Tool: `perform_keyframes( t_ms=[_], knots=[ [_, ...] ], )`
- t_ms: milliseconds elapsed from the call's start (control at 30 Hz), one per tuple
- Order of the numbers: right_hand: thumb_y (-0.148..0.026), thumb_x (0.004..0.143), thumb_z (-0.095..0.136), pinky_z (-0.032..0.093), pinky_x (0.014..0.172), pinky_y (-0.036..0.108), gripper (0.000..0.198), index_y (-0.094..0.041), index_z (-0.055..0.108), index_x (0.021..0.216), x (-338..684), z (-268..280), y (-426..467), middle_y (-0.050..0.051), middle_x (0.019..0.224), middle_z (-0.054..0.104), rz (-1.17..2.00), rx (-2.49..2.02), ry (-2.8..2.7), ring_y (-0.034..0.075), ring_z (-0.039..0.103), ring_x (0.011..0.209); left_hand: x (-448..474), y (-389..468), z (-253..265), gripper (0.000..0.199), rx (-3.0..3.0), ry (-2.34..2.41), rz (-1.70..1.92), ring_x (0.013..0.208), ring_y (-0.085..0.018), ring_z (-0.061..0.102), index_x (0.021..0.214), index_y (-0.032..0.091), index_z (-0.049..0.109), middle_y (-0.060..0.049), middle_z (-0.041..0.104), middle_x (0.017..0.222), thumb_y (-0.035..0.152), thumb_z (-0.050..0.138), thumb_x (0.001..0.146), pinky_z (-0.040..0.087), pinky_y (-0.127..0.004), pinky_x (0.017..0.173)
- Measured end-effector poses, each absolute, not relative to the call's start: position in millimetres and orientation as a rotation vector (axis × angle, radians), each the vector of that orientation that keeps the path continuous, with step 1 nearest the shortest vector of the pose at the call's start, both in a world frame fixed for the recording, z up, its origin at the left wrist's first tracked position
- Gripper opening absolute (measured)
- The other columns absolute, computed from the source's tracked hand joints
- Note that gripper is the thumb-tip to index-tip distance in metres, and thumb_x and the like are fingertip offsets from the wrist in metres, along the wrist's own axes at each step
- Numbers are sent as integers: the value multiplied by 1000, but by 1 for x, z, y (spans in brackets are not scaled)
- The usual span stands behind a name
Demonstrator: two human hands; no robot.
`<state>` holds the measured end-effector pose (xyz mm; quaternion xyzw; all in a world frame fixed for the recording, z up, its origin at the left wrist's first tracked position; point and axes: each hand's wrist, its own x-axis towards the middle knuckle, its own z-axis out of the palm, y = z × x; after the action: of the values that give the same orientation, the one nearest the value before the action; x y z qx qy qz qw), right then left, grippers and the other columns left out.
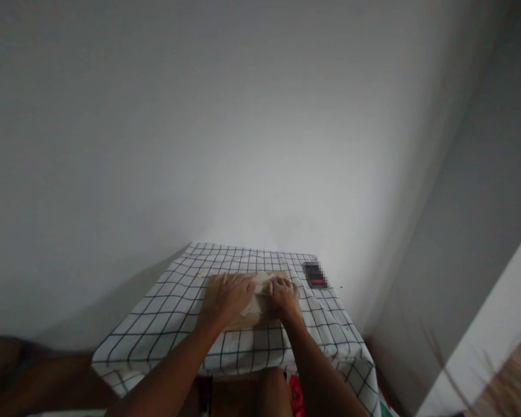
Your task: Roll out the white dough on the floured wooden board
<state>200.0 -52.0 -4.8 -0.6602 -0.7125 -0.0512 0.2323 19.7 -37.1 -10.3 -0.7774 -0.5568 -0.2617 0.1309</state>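
A pale, irregular sheet that looks like dough [255, 303] lies flat on a wooden board [212, 300]. My left hand [235, 293] rests across the left part of the board, fingers stretched forward, its fingertips at the sheet's left side. On the other side, my right hand [283, 294] has its fingers curled down onto the sheet's right edge. Both hands partly cover the sheet, so its full outline is hidden.
Under the board is a table with a white, black-checked cloth [173, 313]. A dark, pixelated object [315, 275] sits near the table's right edge. A pale wall [260, 145] rises directly behind, and another wall stands at right.
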Motion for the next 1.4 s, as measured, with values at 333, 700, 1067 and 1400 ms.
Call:
perform_keyframes(
  t_ms=[333, 700, 1067, 1400],
  knots=[
    [-50, 106, 36, 21, 118, 54, 49, -26, 51, 146, 195, -39, -108, 11, 149, 53, -256, -1743, -1917, 29, 38, 142, 12, -96, -37, 55, -2163, -1558, -775, 146, -35, 37, 150, 27, 52, -10, 52, 153, 45, 47, 98, 24, -61, 120],
    [-59, 103, 34, 24, 118, 58, 69, -23, 28, 161, 192, -55, -152, 9, 168, 21, -202, -1736, -1969, 32, 12, 156, 9, -151, -37, 60, -2157, -1537, -769, 148, -39, 33, 150, 23, 52, -12, 48, 156, 44, 51, 93, 37, -62, 111],
    [-55, 103, 35, 26, 119, 56, 67, -28, 24, 163, 189, -53, -178, 5, 170, 10, -189, -1787, -2001, 30, 6, 157, 9, -174, -38, 65, -2208, -1621, -693, 150, -43, 28, 153, 21, 47, -16, 36, 163, 45, 52, 93, 27, -72, 113],
    [-57, 104, 32, 14, 118, 67, 65, -27, 30, 161, 183, -35, -175, 9, 168, 20, -128, -1858, -1978, 31, 11, 156, 11, -168, -23, 58, -2232, -1670, -679, 147, -40, 34, 148, 25, 53, -13, 46, 158, 45, 52, 94, 26, -71, 116]
  ],
)
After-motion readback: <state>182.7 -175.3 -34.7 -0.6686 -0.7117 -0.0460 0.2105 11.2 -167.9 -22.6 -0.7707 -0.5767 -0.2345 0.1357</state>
